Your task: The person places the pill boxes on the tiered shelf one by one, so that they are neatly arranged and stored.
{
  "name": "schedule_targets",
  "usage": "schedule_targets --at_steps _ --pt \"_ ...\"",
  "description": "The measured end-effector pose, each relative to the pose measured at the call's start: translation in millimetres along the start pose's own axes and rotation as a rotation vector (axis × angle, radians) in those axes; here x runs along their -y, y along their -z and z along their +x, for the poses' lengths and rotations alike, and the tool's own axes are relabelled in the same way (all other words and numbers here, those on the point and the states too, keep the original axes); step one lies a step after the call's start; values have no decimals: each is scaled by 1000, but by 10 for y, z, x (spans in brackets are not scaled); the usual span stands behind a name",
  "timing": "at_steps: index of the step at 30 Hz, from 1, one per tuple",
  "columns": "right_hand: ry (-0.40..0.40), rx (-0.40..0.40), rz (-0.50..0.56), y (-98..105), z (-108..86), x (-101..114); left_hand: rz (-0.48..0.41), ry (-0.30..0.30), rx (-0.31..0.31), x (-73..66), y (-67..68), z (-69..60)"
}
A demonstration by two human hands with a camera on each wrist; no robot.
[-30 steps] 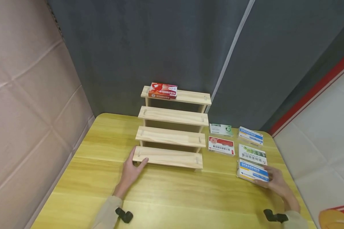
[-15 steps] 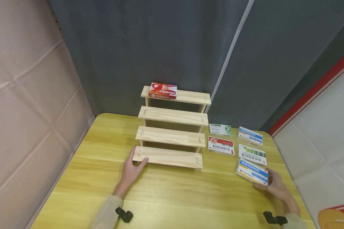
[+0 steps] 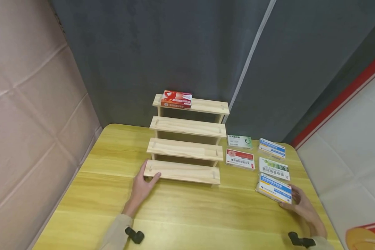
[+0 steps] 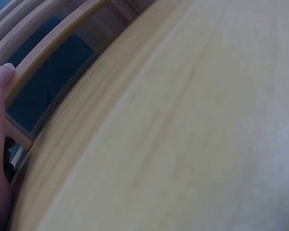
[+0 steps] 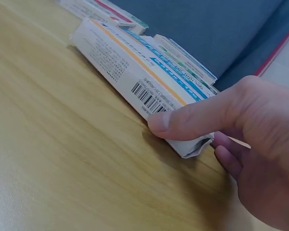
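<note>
The left hand [image 3: 141, 187] reaches forward, thumb on the front edge, gripping the left end of the lowest board of the pale wooden four-tier rack [image 3: 184, 171], whose boards run left to right. At the right of the yellow wood-grain table [image 3: 190, 211], just in front of a white-and-green cardboard box [image 3: 274, 168], is the blue-and-white cardboard box with an orange stripe [image 3: 273, 187]. Its long axis slants from far left to near right, printed broad face up, barcode side toward the person. The right hand [image 3: 303, 205], angled forward and leftward, pinches its right end, thumb on the barcode side.
</note>
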State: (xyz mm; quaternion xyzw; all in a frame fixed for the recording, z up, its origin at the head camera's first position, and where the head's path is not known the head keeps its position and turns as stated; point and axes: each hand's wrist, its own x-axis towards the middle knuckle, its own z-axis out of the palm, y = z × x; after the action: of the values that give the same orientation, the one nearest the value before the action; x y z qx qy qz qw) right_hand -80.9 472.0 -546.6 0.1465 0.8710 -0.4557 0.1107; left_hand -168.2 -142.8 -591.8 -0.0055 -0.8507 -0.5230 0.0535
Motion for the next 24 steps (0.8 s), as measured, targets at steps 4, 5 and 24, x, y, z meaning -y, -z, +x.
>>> schedule_targets --at_steps 4,5,24 --pt "-52 -1 45 8 -15 -1 -7 -13 -10 -3 1 -6" --pt "-59 -1 53 11 -18 -3 -8 -15 -12 -5 2 -7" --pt "-52 -47 220 54 -100 -3 -5 -38 -21 7 2 7"
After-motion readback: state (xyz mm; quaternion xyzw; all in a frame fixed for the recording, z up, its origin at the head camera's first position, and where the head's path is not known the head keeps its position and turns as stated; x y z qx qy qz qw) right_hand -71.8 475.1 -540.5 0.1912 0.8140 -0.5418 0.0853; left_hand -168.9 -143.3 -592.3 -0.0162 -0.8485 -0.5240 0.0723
